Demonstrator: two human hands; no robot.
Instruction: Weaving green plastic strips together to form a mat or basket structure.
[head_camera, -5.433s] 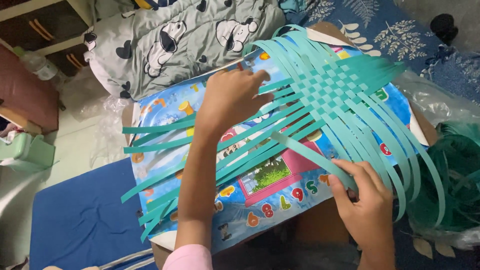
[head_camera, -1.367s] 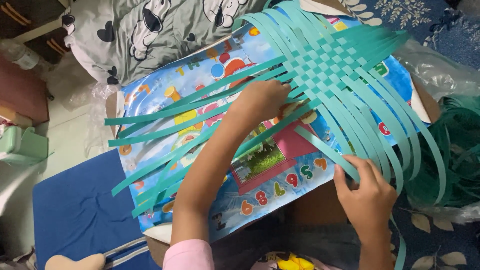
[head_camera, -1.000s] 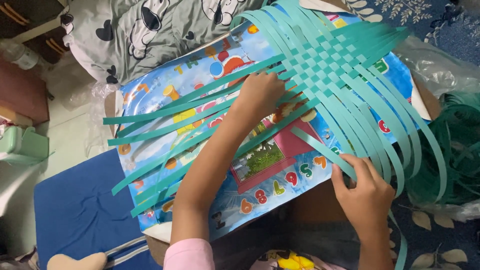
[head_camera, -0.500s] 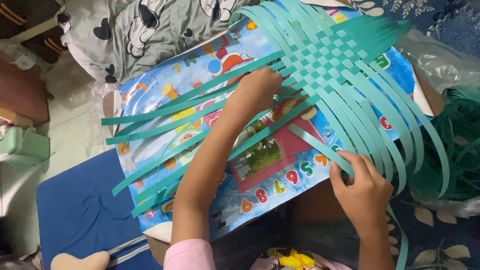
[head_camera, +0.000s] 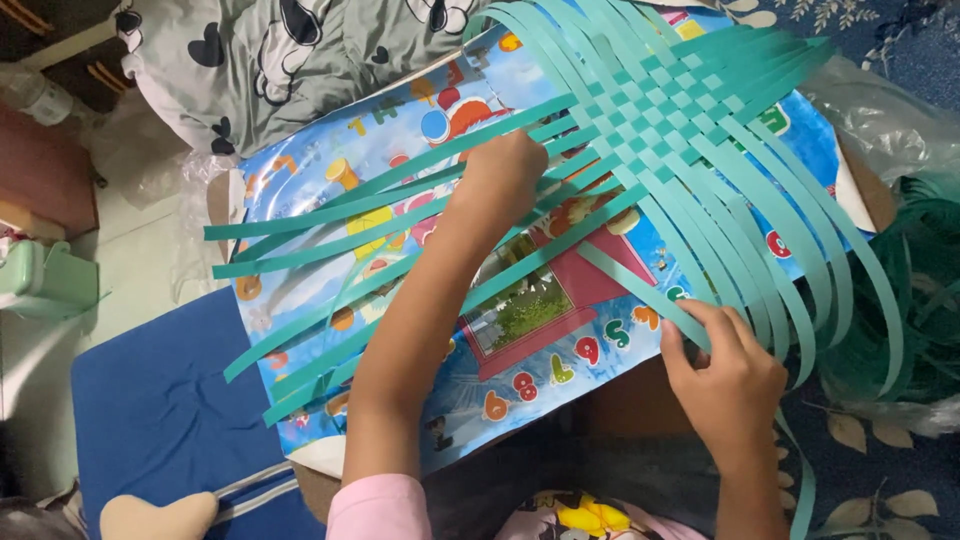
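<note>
A half-woven mat of teal plastic strips (head_camera: 668, 108) lies on a colourful picture board (head_camera: 400, 150); loose strip ends fan out to the left and to the lower right. My left hand (head_camera: 500, 175) presses down on the strips at the woven edge, fingers curled over them. My right hand (head_camera: 722, 372) pinches the near end of one diagonal teal strip (head_camera: 640, 290) at the board's front edge.
A grey patterned pillow (head_camera: 290, 60) lies behind the board. A blue cloth (head_camera: 150, 420) covers the floor at lower left, with a pale green container (head_camera: 45, 280) at the left edge. A bundle of spare teal strips in clear plastic (head_camera: 925, 290) sits at the right.
Over the last seconds my left hand slid from the left strips to the woven edge. My right hand keeps hold of the diagonal strip and has shifted slightly; the view has drifted a little.
</note>
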